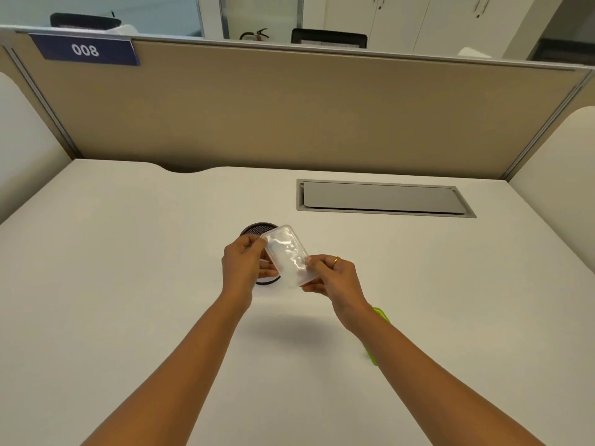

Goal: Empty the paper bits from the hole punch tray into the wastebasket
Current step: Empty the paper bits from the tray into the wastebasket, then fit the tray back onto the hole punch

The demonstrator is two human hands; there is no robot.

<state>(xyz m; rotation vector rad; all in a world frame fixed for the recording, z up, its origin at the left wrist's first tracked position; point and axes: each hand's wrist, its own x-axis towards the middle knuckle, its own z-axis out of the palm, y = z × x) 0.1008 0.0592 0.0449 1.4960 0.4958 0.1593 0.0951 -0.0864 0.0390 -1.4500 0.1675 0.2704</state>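
Clear plastic hole punch tray (287, 255) is held up between both hands above the middle of the white desk (128, 284), tilted with its far end toward the partition and its near end toward the person. White paper bits show through it, though blur keeps them from being told apart. Left hand (246, 263) pinches the tray's left long edge, thumb and fingers closed on it near the far corner. Right hand (331, 278), with a gold ring (335, 260) on one finger, clamps the near right corner between thumb and fingertips. Directly beneath the tray and the left hand stands a round black mesh wastebasket (257, 229), its rim showing past the tray's far end and again below the left palm. Behind the right forearm, toward the desk's near right part, a green object (381, 315) lies mostly hidden. A grey cable hatch (383, 197) sits in the desk near its far edge.
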